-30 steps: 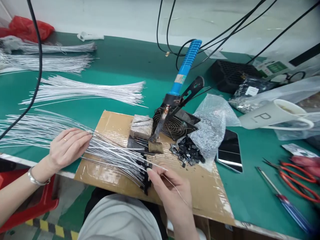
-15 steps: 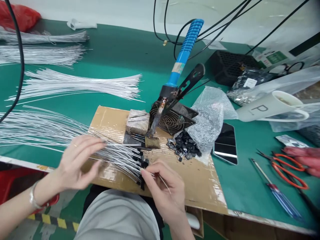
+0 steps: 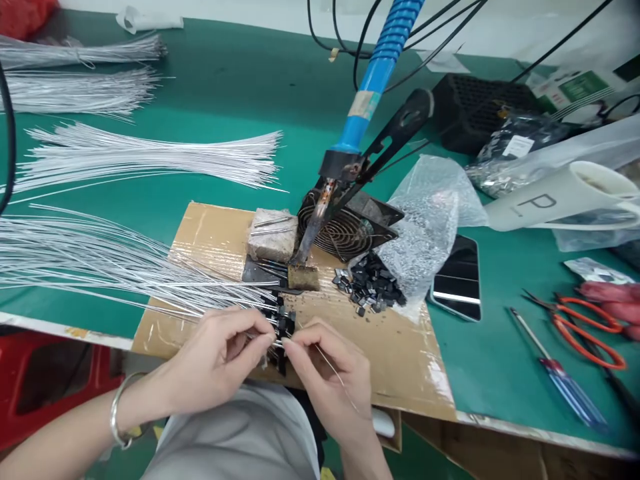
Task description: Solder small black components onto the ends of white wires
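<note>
My left hand (image 3: 225, 360) is closed in a pinch at the near edge of a fan of white wires (image 3: 150, 273), on what looks like one wire's end. Close to its fingertips, my right hand (image 3: 333, 373) pinches a thin silvery wire (image 3: 327, 360) that trails across the palm. Black connector pieces (image 3: 286, 323) sit in a row at the wire ends, partly hidden by the hands. Just beyond them, a blue-handled soldering iron (image 3: 370, 93) points tip-down at a small tan block (image 3: 303, 277). All this rests on a cardboard sheet (image 3: 390, 367).
A round-grilled fan (image 3: 345, 230) stands behind the iron. Small black parts (image 3: 375, 283) spill from a bubble-wrap bag (image 3: 425, 220). A phone (image 3: 457, 280), screwdriver (image 3: 557, 373), orange-handled scissors (image 3: 590, 330) and mug (image 3: 560, 197) lie rightward. Another wire bundle (image 3: 160, 157) lies behind.
My left hand has moved right and nearer to me, from open above the wires to a pinch beside the right fingertips. The right hand keeps its thin wire. The view has shifted slightly.
</note>
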A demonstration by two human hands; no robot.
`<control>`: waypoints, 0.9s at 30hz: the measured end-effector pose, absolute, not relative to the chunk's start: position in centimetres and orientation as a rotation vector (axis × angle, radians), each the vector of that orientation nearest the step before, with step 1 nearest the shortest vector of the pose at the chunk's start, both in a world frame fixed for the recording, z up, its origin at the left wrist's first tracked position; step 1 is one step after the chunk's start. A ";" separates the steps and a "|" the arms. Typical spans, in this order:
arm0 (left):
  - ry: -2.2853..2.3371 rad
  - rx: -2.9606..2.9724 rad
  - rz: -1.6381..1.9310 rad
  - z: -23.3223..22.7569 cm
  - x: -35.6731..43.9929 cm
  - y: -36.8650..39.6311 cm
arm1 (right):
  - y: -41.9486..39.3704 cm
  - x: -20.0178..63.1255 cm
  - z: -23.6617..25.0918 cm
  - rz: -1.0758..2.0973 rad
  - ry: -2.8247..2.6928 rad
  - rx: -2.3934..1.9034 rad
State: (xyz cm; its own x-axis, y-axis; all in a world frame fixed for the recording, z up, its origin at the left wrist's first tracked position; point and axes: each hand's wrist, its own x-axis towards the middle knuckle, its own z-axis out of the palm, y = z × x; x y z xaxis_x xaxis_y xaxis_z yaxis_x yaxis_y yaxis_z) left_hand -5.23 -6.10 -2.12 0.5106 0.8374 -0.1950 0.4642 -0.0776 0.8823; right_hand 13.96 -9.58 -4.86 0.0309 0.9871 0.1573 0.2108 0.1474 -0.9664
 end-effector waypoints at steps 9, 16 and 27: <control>1.116 1.483 0.477 -1.7 -4.9 -6.0 | -9.9 14.4 -5.5 0.975 -1.364 -1.277; 1.126 1.459 0.463 -1.7 -4.7 -5.8 | -10.3 14.1 -6.2 1.003 -1.240 -1.311; 1.155 1.482 0.439 -2.1 -4.1 -6.3 | -10.5 14.0 -5.9 0.887 -1.328 -1.309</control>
State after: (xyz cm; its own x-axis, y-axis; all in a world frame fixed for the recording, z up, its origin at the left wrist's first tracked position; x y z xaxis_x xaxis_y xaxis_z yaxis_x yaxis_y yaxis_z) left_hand -4.09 -6.32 -2.07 0.4460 0.8342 -0.3244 0.4083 0.1329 0.9031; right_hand 13.97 -10.49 -5.91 0.1182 0.9792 0.1647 0.2226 0.1355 -0.9655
